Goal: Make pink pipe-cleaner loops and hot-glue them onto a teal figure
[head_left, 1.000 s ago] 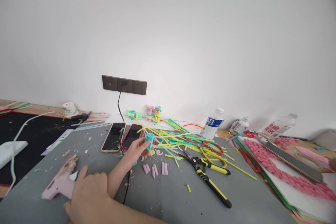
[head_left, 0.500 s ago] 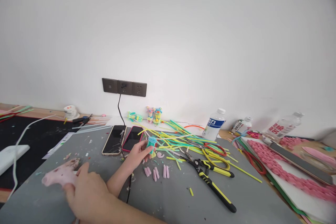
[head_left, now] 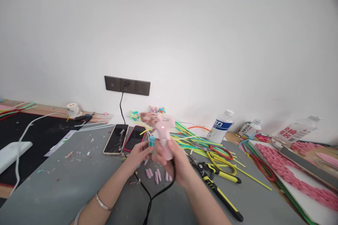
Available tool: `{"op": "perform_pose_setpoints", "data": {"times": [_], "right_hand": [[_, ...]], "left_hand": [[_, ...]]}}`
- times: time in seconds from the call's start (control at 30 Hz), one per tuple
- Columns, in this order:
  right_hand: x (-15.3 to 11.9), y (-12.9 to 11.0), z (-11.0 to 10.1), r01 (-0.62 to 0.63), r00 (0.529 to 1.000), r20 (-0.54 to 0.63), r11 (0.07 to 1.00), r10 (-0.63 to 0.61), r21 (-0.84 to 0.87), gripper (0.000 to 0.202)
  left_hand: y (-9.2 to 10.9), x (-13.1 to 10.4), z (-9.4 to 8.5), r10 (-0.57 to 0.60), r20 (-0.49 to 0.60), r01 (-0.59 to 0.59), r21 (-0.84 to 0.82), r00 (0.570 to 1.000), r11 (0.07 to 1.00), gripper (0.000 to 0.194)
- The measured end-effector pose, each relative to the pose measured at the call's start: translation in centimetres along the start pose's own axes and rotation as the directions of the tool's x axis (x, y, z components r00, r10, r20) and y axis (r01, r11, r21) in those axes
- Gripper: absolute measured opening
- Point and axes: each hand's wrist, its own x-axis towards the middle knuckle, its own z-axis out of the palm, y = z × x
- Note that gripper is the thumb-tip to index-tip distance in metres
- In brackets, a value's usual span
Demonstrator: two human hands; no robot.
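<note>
On a grey surface (head_left: 66,190), black-and-yellow pliers (head_left: 223,198) are seen at the right grip's four o'clock. A pink glue gun (head_left: 164,130) is clasped by the right grip (head_left: 176,160), its blurred barrel aimed towards nine o'clock, its handle at six. A small turquoise bundle (head_left: 151,141), upright and partly hidden, is pinched by the nearer left grip (head_left: 137,155), at the gun body's eight o'clock, below the barrel. Short pink pieces (head_left: 157,176) are laid beneath.
</note>
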Motion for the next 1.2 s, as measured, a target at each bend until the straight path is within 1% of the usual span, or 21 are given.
{"op": "perform_pose_setpoints", "data": {"times": [0.07, 0.13, 0.2, 0.3, 0.37, 0.4, 0.43, 0.5, 0.57, 0.6, 0.67, 0.73, 0.8, 0.83, 0.9, 0.97, 1.03, 1.1, 1.2], "right_hand": [[-0.4, -1.8, -2.4, -0.036, 0.999, 0.022, 0.998, 0.037, -0.047, 0.041], [-0.6, -2.5, -4.4, -0.083, 0.996, 0.012, 0.992, 0.085, -0.100, 0.040], [-0.7, -2.4, -6.0, -0.113, 0.993, 0.011, 0.989, 0.114, -0.092, 0.040], [-0.6, -1.2, -7.7, -0.124, 0.991, 0.035, 0.991, 0.126, -0.052, 0.045], [-0.6, -0.3, -8.4, -0.129, 0.989, 0.068, 0.991, 0.130, -0.028, 0.053], [-0.6, 0.1, -8.6, -0.135, 0.988, 0.070, 0.991, 0.136, -0.016, 0.053], [-0.7, 0.3, -8.8, -0.141, 0.988, 0.058, 0.990, 0.141, -0.004, 0.050], [-0.9, 0.6, -9.2, -0.133, 0.991, -0.007, 0.991, 0.133, 0.017, 0.043], [-1.1, 0.6, -9.4, -0.105, 0.992, -0.068, 0.994, 0.107, 0.028, 0.042], [-1.2, 0.6, -9.6, -0.087, 0.992, -0.086, 0.996, 0.090, 0.032, 0.042], [-1.3, 0.6, -9.8, -0.063, 0.992, -0.105, 0.997, 0.067, 0.038, 0.041], [-1.3, 0.6, -10.0, -0.047, 0.992, -0.118, 0.998, 0.051, 0.033, 0.039], [-1.2, 0.7, -10.1, -0.032, 0.990, -0.136, 0.999, 0.036, 0.031, 0.036], [-1.1, 0.7, -10.2, -0.025, 0.989, -0.142, 0.999, 0.029, 0.033, 0.035], [-1.0, 0.7, -10.2, -0.011, 0.989, -0.149, 0.999, 0.018, 0.042, 0.034], [-0.8, 0.8, -10.2, 0.000, 0.986, -0.165, 0.999, 0.007, 0.042, 0.035], [-0.7, 0.7, -10.2, 0.006, 0.982, -0.191, 1.000, -0.001, 0.025, 0.036], [-0.6, 0.7, -10.1, -0.008, 0.979, -0.204, 1.000, 0.009, 0.006, 0.039], [-0.6, 0.8, -9.9, -0.035, 0.973, -0.228, 0.999, 0.038, 0.015, 0.038]], "left_hand": [[0.4, -0.2, 0.1, -0.040, 0.040, 0.042, -0.031, 0.998, 0.999, 0.039], [1.0, -0.4, 0.4, -0.074, 0.039, 0.077, -0.071, 0.996, 0.995, 0.046], [1.4, -0.6, 0.6, -0.097, 0.017, 0.098, -0.094, 0.995, 0.991, 0.051], [1.5, -0.7, 0.7, -0.085, -0.025, 0.082, -0.114, 0.996, 0.990, 0.058], [1.4, -0.5, 0.7, -0.078, -0.043, 0.073, -0.107, 0.996, 0.992, 0.058], [1.4, -0.4, 0.6, -0.074, -0.049, 0.069, -0.106, 0.996, 0.992, 0.057], [1.5, -0.3, 0.6, -0.071, -0.052, 0.065, -0.110, 0.996, 0.992, 0.056], [1.9, -0.2, 0.6, -0.059, -0.063, 0.051, -0.121, 0.996, 0.991, 0.053], [3.0, -0.3, 0.7, -0.043, -0.086, 0.035, -0.085, 0.995, 0.996, 0.052], [3.8, -0.3, 0.7, -0.035, -0.093, 0.031, -0.039, 0.995, 0.999, 0.052], [5.5, -0.4, 0.8, 0.008, -0.108, -0.004, 0.046, 0.994, 0.999, 0.047], [6.9, -0.3, 0.8, 0.047, -0.096, -0.032, 0.150, 0.994, 0.988, 0.040], [7.5, 0.4, 0.9, 0.085, -0.086, -0.067, 0.202, 0.993, 0.977, 0.039], [7.4, 1.0, 1.0, 0.091, -0.071, -0.075, 0.202, 0.993, 0.976, 0.039], [6.5, 2.4, 1.0, 0.089, -0.067, -0.077, 0.166, 0.994, 0.983, 0.040], [4.9, 3.7, 1.1, 0.079, -0.096, -0.070, 0.100, 0.992, 0.993, 0.043], [3.4, 4.6, 1.2, 0.091, -0.152, -0.084, 0.053, 0.984, 0.995, 0.042], [2.4, 4.9, 1.3, 0.082, -0.156, -0.077, 0.034, 0.984, 0.996, 0.044], [1.9, 4.8, 1.3, 0.053, -0.133, -0.058, -0.030, 0.990, 0.998, 0.048]]}}
